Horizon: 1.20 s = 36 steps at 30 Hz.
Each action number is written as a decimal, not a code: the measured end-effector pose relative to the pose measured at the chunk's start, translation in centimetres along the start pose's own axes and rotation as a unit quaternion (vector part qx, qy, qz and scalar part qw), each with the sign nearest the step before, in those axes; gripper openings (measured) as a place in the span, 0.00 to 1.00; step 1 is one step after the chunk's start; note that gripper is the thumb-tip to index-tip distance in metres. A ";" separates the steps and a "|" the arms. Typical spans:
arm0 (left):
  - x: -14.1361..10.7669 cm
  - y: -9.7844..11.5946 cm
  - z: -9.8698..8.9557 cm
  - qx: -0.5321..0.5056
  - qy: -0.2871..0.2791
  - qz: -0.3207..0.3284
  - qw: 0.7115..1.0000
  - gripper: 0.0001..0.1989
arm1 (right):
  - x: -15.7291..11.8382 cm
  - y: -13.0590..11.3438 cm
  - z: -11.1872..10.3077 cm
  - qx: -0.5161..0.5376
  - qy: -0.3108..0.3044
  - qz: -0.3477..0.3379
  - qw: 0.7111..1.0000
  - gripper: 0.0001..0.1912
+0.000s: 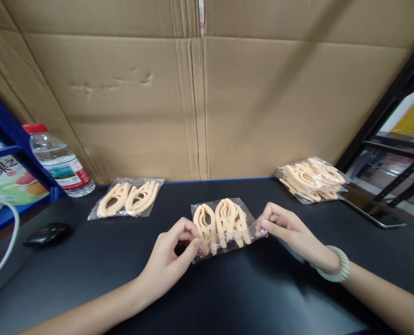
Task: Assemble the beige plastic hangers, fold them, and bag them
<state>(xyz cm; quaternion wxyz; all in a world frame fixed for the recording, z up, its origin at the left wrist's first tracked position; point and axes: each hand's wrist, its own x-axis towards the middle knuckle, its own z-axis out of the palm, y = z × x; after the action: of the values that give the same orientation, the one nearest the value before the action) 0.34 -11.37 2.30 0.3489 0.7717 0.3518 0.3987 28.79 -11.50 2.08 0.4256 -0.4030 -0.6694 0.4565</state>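
Observation:
A clear plastic bag [224,250] holding beige folding hangers [227,218] is in front of me at the middle of the black table. My left hand [177,256] pinches its left lower corner between thumb and fingers. At the bag's right edge, my right hand [285,225] grips a bunched bit of the film. The hangers lie folded side by side inside, their narrow ends toward me. Whether the bag's mouth is open or sealed, I cannot tell. A pale green beaded bracelet [335,264] circles my right wrist.
Another bag of hangers [130,199] lies at back left, and a pile of bagged hangers [311,179] at back right. By it is a phone-like flat device [374,209]. Leftward are a water bottle [62,160], a black mouse [48,234] and a white cable [13,237]. Cardboard [123,102] walls the back.

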 end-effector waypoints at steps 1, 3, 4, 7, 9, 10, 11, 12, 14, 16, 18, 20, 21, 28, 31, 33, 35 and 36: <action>0.1 0.0 0.1 -0.025 0.004 -0.044 0.999 0.05 | 0.1 0.3 0.1 0.002 0.015 0.013 1.000 0.11; 0.2 -0.2 0.2 -0.061 0.005 -0.106 0.992 0.04 | 0.2 0.9 0.2 0.007 0.035 0.044 0.998 0.12; 0.2 -0.4 0.3 -0.067 0.001 -0.128 0.990 0.05 | 0.2 1.1 0.3 0.012 0.042 0.057 0.997 0.13; 0.2 -0.9 0.1 -0.003 -0.018 -0.133 0.991 0.06 | 0.4 1.6 0.5 0.022 0.047 0.073 0.996 0.15; 0.2 -1.2 -0.1 0.076 -0.027 -0.093 0.992 0.05 | 0.4 1.7 0.5 0.003 0.041 0.055 0.998 0.13; 0.2 -1.3 -0.2 0.118 -0.032 -0.068 0.990 0.03 | 0.4 1.7 0.5 -0.020 0.037 0.041 0.998 0.11; 0.3 -1.4 -0.3 0.162 -0.039 -0.040 0.985 0.02 | 0.4 1.8 0.4 -0.050 0.033 0.026 0.998 0.08; 0.3 -1.5 -0.4 0.205 -0.050 -0.011 0.977 0.04 | 0.5 1.8 0.3 -0.084 0.028 0.013 0.996 0.07; 0.3 -1.6 -0.6 0.283 -0.073 0.047 0.955 0.08 | 0.5 1.9 0.0 -0.153 0.015 -0.002 0.988 0.08; 0.4 -1.5 -0.7 0.337 -0.081 0.098 0.933 0.10 | 0.6 1.7 -0.4 -0.198 -0.002 -0.006 0.980 0.11; 0.4 -1.3 -0.7 0.371 -0.084 0.134 0.915 0.09 | 0.7 1.4 -0.8 -0.214 -0.026 -0.010 0.976 0.13; 0.5 -1.1 -0.9 0.401 -0.096 0.155 0.898 0.05 | 0.8 0.9 -1.4 -0.218 -0.066 -0.026 0.973 0.15; 0.5 -0.9 -1.0 0.415 -0.108 0.162 0.889 0.04 | 0.8 0.6 -1.7 -0.224 -0.095 -0.041 0.969 0.15; 1.5 -0.4 -2.3 0.477 -0.218 0.230 0.820 0.06 | 1.1 1.0 -2.6 -0.319 -0.139 -0.153 0.925 0.15; 1.8 -0.6 -2.7 0.499 -0.225 0.281 0.788 0.09 | 1.4 1.7 -2.1 -0.315 -0.105 -0.192 0.923 0.07; 1.9 -1.0 -2.7 0.516 -0.192 0.324 0.770 0.13 | 1.5 1.9 -1.8 -0.303 -0.088 -0.208 0.926 0.07; 2.0 -1.2 -2.7 0.517 -0.144 0.359 0.763 0.15 | 1.6 1.6 -1.6 -0.291 -0.061 -0.217 0.930 0.07; 2.1 -1.2 -2.6 0.509 -0.117 0.364 0.771 0.15 | 1.5 1.4 -1.6 -0.281 -0.039 -0.216 0.934 0.07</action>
<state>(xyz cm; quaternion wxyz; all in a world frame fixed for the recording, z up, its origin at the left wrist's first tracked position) -1.32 -8.40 3.25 -0.2277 0.9476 0.1519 0.1648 30.05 -9.32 1.43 0.3569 -0.3334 -0.8574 0.1620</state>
